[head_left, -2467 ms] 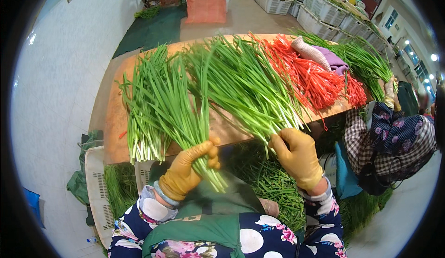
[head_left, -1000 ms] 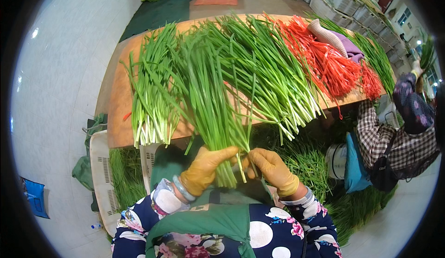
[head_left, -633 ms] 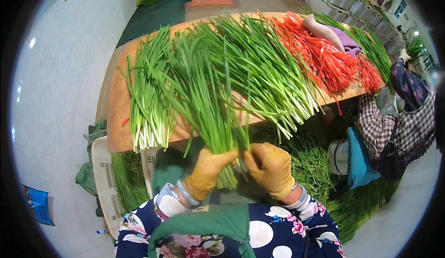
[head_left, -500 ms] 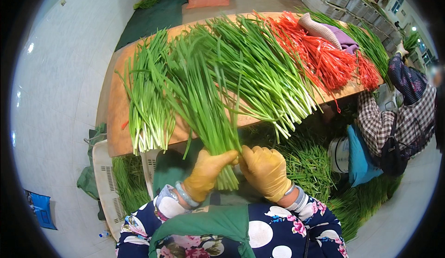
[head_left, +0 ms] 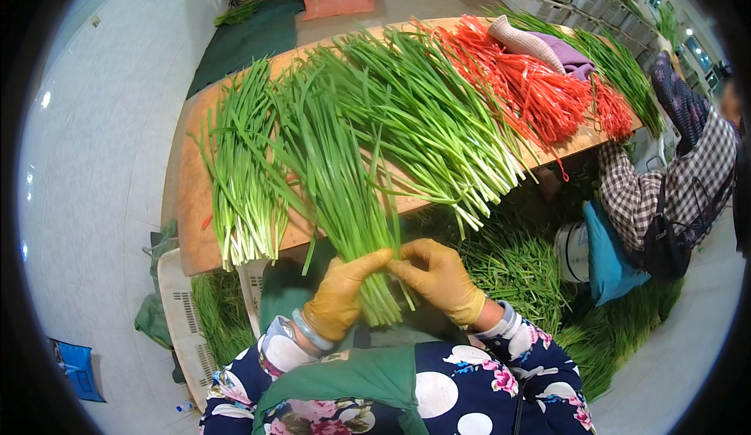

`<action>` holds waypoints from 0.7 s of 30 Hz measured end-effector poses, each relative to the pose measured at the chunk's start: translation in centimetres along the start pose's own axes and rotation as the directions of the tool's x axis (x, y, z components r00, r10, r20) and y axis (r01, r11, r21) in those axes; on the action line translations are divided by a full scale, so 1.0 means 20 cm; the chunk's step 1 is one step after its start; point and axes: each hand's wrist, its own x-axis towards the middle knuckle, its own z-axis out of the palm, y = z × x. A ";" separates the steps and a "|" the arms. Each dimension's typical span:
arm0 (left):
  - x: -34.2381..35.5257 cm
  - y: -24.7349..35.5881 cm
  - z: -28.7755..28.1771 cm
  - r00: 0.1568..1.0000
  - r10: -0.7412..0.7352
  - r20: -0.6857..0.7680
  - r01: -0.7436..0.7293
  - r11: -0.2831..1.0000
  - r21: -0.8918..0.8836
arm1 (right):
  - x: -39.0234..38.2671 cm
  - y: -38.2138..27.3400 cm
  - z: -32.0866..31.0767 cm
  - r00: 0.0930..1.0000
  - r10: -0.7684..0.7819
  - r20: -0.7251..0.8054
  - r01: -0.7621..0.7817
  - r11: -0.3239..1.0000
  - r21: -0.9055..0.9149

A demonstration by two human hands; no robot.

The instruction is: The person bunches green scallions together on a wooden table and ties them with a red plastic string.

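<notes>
My left hand [head_left: 340, 294], in a yellow glove, is wrapped round a bunch of garlic chives [head_left: 340, 177] near its pale cut ends. The ends stick out below the fist, and the green leaves reach up across the table edge. My right hand [head_left: 442, 278], gloved the same way, pinches a chive stalk at the right side of the bunch, its fingertips close to my left thumb. On the wooden table [head_left: 199, 216], a smaller chive bundle [head_left: 246, 169] lies to the left and a larger pile of chives [head_left: 438, 122] to the right.
Red plastic ties [head_left: 540, 95] and a purple cloth [head_left: 575, 61] lie at the table's right. Below are loose chives [head_left: 520, 278] and a white crate [head_left: 184, 310]. A person in a checked garment [head_left: 692, 177] works at the right, beside a white bucket [head_left: 573, 251].
My right hand has turned and opened out slightly at the knuckles, its fingertips still against the bunch. A stalk now stands apart at the right of the cut ends. The view has shifted slightly.
</notes>
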 end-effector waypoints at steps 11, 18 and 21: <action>0.02 -0.04 -0.02 0.997 0.081 0.020 -0.083 0.977 0.194 | -0.08 0.15 -0.03 0.997 0.000 -0.079 -0.019 0.971 -0.239; 0.08 0.01 -0.06 0.996 0.037 0.084 -0.028 0.993 -0.115 | -0.38 0.47 -0.49 0.817 0.576 -0.016 -0.148 0.183 -0.972; 0.12 0.03 -0.09 0.949 -0.061 0.309 0.167 0.929 -0.331 | -0.40 0.30 -0.59 0.821 0.564 -0.095 -0.220 0.157 -0.963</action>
